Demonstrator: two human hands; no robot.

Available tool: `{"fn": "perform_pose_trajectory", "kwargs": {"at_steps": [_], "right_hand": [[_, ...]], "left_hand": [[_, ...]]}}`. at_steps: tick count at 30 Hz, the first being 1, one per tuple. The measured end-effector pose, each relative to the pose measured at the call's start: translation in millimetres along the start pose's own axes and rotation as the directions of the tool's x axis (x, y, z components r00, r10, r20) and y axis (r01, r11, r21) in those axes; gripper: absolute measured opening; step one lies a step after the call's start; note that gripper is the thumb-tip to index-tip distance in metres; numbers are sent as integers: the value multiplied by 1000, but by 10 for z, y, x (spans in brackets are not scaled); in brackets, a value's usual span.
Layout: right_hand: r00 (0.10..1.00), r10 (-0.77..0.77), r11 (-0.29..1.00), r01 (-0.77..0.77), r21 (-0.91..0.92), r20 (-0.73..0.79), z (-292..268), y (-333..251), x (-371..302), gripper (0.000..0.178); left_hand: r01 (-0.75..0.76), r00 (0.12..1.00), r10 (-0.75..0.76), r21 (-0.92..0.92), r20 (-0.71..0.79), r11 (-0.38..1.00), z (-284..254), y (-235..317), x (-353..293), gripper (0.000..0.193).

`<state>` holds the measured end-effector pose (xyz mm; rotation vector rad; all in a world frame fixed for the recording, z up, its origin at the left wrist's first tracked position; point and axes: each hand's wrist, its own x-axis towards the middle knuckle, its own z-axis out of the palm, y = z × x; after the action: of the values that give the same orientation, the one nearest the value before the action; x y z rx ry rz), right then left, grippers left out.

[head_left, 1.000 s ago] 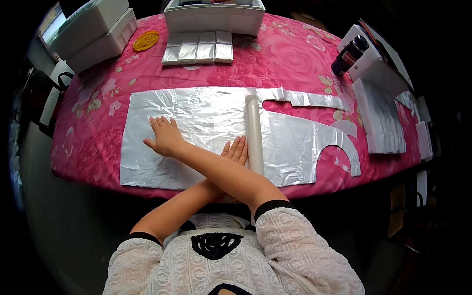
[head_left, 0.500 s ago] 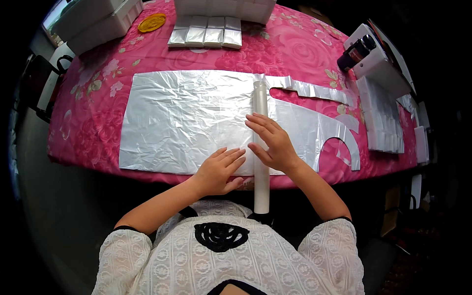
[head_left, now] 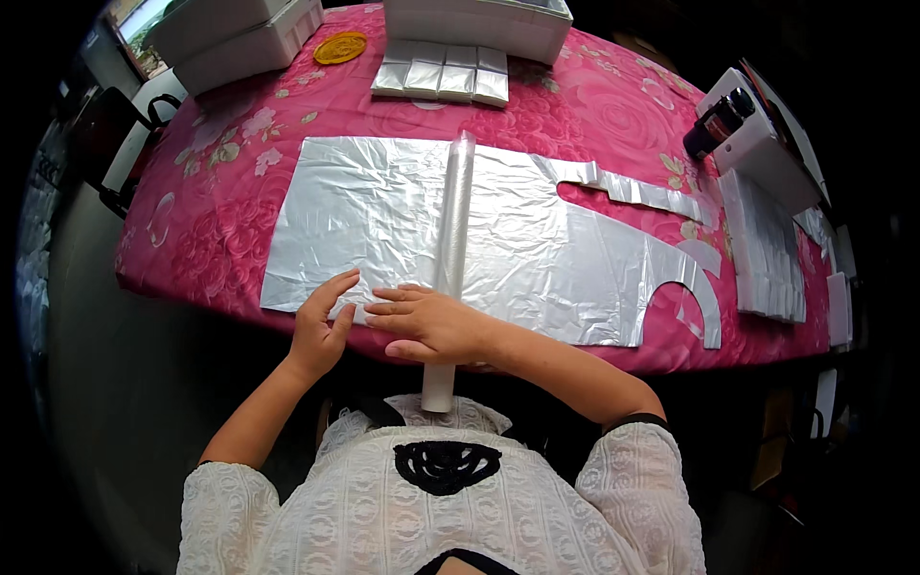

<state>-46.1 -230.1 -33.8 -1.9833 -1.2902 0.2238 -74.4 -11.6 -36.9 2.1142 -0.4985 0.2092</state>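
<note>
Seen from above, a person in white lace sleeves works at a table covered by a pink floral cloth point(head_left: 182, 240). A thin, crinkled silver sheet point(head_left: 355, 211) lies spread across the middle. Its left end is straight-edged; its right end is cut into two strips — a long, narrow one on the far side and a curved, hook-shaped one on the near side. A pale, translucent tube point(head_left: 455, 220) lies across the sheet, pointing away from the person. Its far end reaches the sheet's far edge, and its near end juts past the table edge toward the lap.

The right hand point(head_left: 436, 324) is over the near part of the tube, fingers extended to the left and clasping nothing; whether the palm presses down, I cannot tell. The left hand point(head_left: 326, 321) is at the sheet's near edge, left of the tube — loosely curved, thumb apart, grasping nothing.

Beyond the sheet are flat silver packets point(head_left: 441, 72) in rows, a white box point(head_left: 479, 29) and a round yellow mat point(head_left: 340, 47). To the right, a dark bottle point(head_left: 719, 123) is beside a white bin point(head_left: 757, 158), with clear bags point(head_left: 764, 244) stacked nearer.
</note>
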Motion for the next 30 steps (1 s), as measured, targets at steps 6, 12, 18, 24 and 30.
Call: {"fn": "perform_pose_trajectory", "kwargs": {"at_steps": [6,12,18,24,30], "right_hand": [[988,-56,998,49,-51,-145,-63,52,461,39],[997,-77,888,82,-453,30,90,566,828,54],[990,-11,896,71,-438,139,472,483,1762,56],[950,55,931,-160,-328,-308,960,372,2020,70],[738,644,244,52,968,-202,428,7,1787,83]], "left_hand": [[327,922,-363,-229,-136,917,-471,-283,-547,30],[417,869,-471,-286,-153,863,-591,-324,-977,30],[571,778,-610,-239,-148,786,-556,-360,-934,36],[634,768,-634,-30,-89,772,-603,-343,-772,48],[564,777,-385,-822,498,77,-623,-147,-784,56]]}}
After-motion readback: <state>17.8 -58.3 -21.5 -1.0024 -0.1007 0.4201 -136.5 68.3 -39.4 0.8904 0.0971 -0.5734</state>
